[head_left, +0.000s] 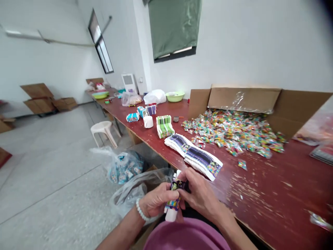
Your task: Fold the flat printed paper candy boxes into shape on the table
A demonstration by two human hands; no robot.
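Both my hands hold one small purple printed carton [173, 199] at the table's front edge, its white end flaps sticking out. My left hand [158, 198], below a beaded bracelet, pinches it from the left with the thumb on its face. My right hand [196, 187] grips its upper right side, the fingers partly hidden. Just beyond lie fanned stacks of flat purple cartons [200, 158]. Behind them sits a stack of green cartons [164, 126]. A large heap of small wrapped packets [234, 132] spills from an open cardboard box [241, 99].
On the red table [260, 194] are a white roll [148, 121], blue cartons [133, 117] and a green basin [175, 96]. At the left, on the floor, stand a white stool [104, 130], a bag of blue packets [127, 168] and a clear plastic bag [130, 194].
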